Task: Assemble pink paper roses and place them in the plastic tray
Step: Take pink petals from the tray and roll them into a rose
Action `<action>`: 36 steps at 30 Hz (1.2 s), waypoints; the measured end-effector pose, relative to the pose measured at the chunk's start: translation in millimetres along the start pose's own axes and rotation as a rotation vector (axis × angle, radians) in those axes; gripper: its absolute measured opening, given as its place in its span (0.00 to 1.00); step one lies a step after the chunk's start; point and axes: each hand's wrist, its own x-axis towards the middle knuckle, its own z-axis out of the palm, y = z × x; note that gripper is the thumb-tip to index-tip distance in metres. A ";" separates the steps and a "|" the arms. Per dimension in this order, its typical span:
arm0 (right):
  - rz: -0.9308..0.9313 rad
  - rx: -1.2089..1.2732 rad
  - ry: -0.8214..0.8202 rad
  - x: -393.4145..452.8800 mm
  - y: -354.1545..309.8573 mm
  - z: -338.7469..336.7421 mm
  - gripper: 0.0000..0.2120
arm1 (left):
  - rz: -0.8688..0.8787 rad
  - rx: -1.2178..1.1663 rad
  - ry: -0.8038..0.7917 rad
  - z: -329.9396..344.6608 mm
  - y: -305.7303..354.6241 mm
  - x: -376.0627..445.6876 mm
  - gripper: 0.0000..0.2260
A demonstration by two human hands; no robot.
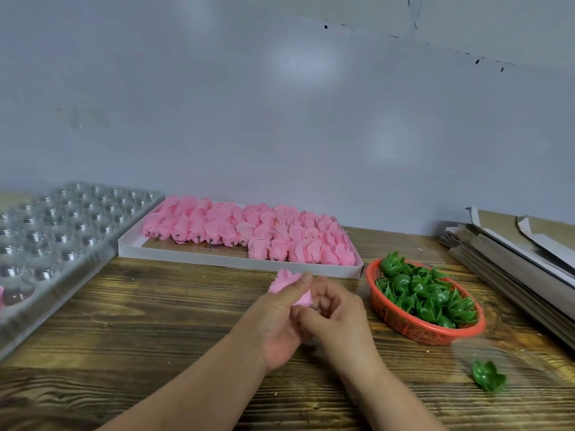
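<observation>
My left hand (280, 318) grips a pink paper rose (284, 283) above the middle of the wooden table, thumb across its petals. My right hand (336, 312) is closed against the rose's base, fingers curled around its short stem; what the fingertips pinch is hidden. A white box (199, 258) behind the hands holds several rows of pink rose heads (249, 231). The clear plastic tray (59, 231) with round cups lies at the left. An orange basket (413, 329) at the right holds several green plastic calyxes (426, 293).
One loose green calyx (488, 376) lies on the table at the front right. A stack of flat grey cardboard sheets (510, 259) sits at the far right. A pink rose edge (1, 298) shows in the tray's left corner. A grey wall stands behind.
</observation>
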 end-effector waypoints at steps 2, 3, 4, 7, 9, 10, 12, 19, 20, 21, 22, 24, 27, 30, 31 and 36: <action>0.161 0.249 -0.110 0.4 -1.7 -1.7 0.09 | -0.025 0.132 0.032 -0.4 0.3 -1.1 0.24; 0.212 0.304 -0.140 0.5 -2.7 -2.6 0.10 | -0.037 0.166 0.050 -1.1 -0.1 -0.9 0.22; 0.228 0.307 -0.146 0.3 -2.6 -2.7 0.11 | -0.040 0.163 0.058 -1.3 -0.4 -0.2 0.21; 0.038 -0.005 -0.061 -1.5 -2.0 -0.6 0.04 | -0.006 0.000 0.056 2.3 0.5 -0.7 0.13; -0.095 -0.226 -0.010 -3.4 0.8 1.7 0.08 | 0.019 -0.099 0.081 3.2 -0.2 -0.3 0.09; -0.119 -0.262 0.012 -3.6 0.2 2.9 0.08 | 0.032 -0.114 0.077 3.9 -1.2 -0.2 0.08; -0.132 -0.248 0.046 -3.3 -0.7 2.8 0.06 | 0.046 -0.092 0.046 4.7 -4.4 0.1 0.09; -0.098 -0.086 0.016 -1.9 -1.1 -0.1 0.07 | 0.051 -0.026 0.058 2.4 -6.9 0.3 0.12; -0.145 -0.134 0.011 -2.6 -1.5 0.3 0.07 | 0.067 -0.047 0.064 3.4 -7.9 0.3 0.10; -0.181 -0.171 0.009 -2.6 -1.8 0.5 0.07 | 0.084 -0.061 0.058 3.9 -8.6 0.6 0.08; -0.200 -0.185 0.009 -2.4 -1.2 0.5 0.07 | 0.092 -0.065 0.041 4.4 -8.9 0.7 0.07; -0.176 -0.151 -0.003 -1.2 1.0 0.4 0.06 | 0.067 -0.034 -0.009 3.4 -8.7 0.7 0.08; -0.005 0.071 -0.059 0.5 2.2 -1.7 0.07 | 0.010 0.085 -0.042 0.0 -6.5 -1.5 0.13; 0.129 0.253 -0.167 -0.1 -1.9 -3.2 0.08 | -0.009 0.204 -0.028 -0.3 -4.1 -4.8 0.18; 0.155 0.290 -0.206 -0.2 -3.0 -4.2 0.07 | -0.009 0.223 -0.026 -0.8 -3.8 -5.1 0.19; 0.252 0.433 -0.329 1.9 -1.1 -8.5 0.06 | -0.001 0.254 -0.079 -1.5 -1.4 -7.8 0.22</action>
